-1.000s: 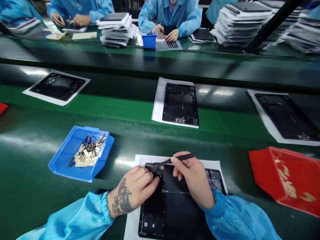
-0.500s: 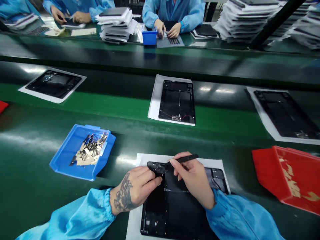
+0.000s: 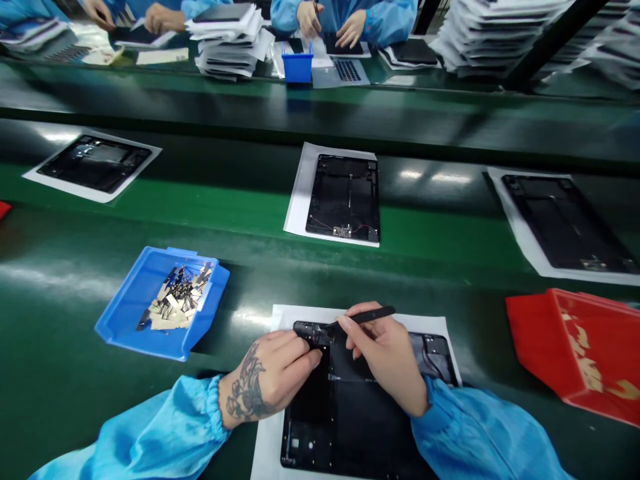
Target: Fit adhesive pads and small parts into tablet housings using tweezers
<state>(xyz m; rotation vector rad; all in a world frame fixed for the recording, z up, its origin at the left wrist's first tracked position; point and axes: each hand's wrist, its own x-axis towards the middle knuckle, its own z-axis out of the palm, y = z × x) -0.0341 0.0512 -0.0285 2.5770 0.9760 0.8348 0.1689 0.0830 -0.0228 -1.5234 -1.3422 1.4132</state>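
Note:
A black tablet back shell [image 3: 350,413] lies on a white sheet [image 3: 265,440] at the near edge of the green bench. My left hand [image 3: 273,377] rests on the shell's upper left part, its fingertips pinched against a small part near the top corner. My right hand [image 3: 385,357] grips black tweezers [image 3: 363,317], whose tips point left to that same corner. Both sleeves are blue.
A blue tray [image 3: 125,320] of small flat parts sits to the left, a red tray [image 3: 540,333] to the right. Three more shells on white sheets [image 3: 295,200] lie on the green belt beyond. Across it, other people's hands [image 3: 350,27] work beside paper stacks [image 3: 230,40].
The view has dipped slightly and the shells on the belt have drifted left. Both my hands stay at the shell's top left corner with little movement.

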